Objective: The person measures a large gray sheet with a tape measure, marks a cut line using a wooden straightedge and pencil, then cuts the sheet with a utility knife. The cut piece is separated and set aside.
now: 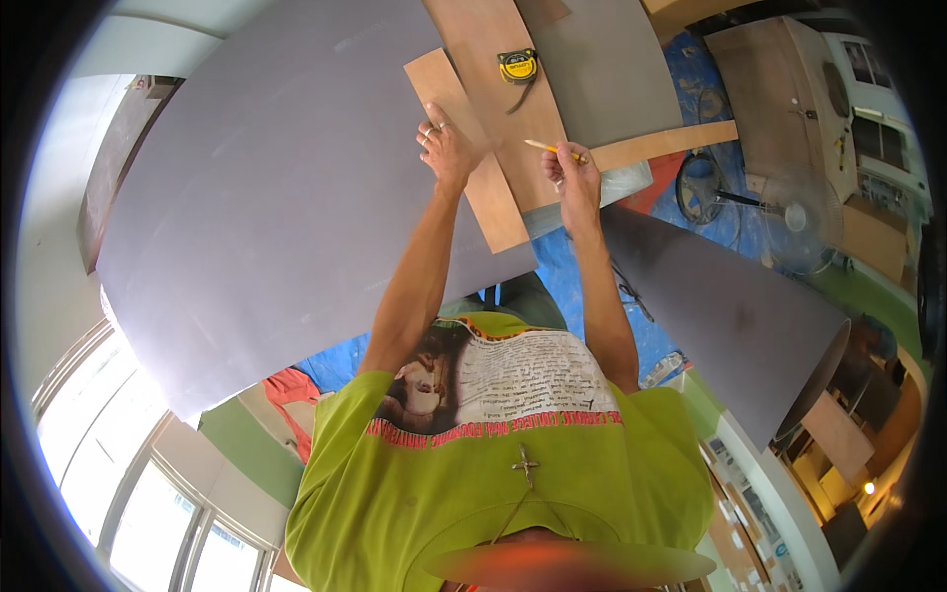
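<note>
My left hand [447, 152] lies on a narrow plywood strip [494, 214], its fingers bent over the left edge. The strip is set at a slant, partly over a large grey sheet [288, 163] and along a wider plywood board [529, 166]. My right hand [578, 181] holds a yellow pencil [551, 149] above the wider board's right edge. The pencil's point faces left, towards the strip, and appears clear of the wood. Farther up on the wider board sits a yellow and black tape measure [517, 67], a short length of its blade pulled out.
A thin wooden strip [666, 146] extends right, beyond my right hand. Another grey sheet [614, 74] lies beyond the wider board. To the right are a rolled grey sheet [732, 318] and a pedestal fan [795, 217]. Blue tarp [558, 274] covers the floor.
</note>
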{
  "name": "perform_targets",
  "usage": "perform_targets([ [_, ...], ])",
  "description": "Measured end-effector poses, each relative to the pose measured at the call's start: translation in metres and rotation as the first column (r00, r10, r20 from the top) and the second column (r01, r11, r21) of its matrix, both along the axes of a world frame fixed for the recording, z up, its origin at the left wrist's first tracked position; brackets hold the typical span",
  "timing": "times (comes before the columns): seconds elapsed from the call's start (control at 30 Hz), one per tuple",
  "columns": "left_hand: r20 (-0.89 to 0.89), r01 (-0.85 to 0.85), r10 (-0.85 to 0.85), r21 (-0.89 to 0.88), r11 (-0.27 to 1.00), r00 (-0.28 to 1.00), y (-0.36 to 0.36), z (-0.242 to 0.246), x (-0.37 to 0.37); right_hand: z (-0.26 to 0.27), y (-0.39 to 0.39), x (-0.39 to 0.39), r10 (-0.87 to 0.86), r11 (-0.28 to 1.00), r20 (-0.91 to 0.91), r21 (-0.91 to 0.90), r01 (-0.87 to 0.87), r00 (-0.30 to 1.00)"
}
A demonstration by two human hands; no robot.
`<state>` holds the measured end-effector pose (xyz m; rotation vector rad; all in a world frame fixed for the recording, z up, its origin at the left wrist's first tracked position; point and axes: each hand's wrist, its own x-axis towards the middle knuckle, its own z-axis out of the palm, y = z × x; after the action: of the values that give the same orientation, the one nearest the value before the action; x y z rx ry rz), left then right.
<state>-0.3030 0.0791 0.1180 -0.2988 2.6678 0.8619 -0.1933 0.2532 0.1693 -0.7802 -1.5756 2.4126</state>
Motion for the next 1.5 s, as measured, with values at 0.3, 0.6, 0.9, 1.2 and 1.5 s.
perform_targets([
  [0.3,-0.065,-0.159,0.173,0.183,0.970,0.983,-0.041,-0.011,0.013,-0.024,0.004,0.052,-0.181,0.972,0.120,0.173,0.159,0.976],
  [0.6,-0.040,-0.256,0.273,0.247,0.935,0.961,-0.079,0.000,-0.033,-0.042,-0.037,0.026,0.217,0.630,0.260,0.699,-0.339,0.941],
  [0.9,-0.075,-0.296,0.349,0.383,0.875,0.934,-0.079,0.005,-0.196,-0.046,-0.077,-0.047,0.339,0.388,0.322,0.808,-0.444,0.884],
  [1.2,-0.069,-0.200,0.218,0.211,0.957,0.973,-0.069,-0.003,-0.286,-0.070,-0.076,-0.053,0.282,0.422,0.320,0.805,-0.416,0.904],
  [1.5,-0.107,-0.228,0.245,0.147,0.962,0.964,-0.071,-0.018,-0.302,-0.065,-0.067,-0.058,0.351,0.366,0.408,0.769,-0.525,0.843],
])
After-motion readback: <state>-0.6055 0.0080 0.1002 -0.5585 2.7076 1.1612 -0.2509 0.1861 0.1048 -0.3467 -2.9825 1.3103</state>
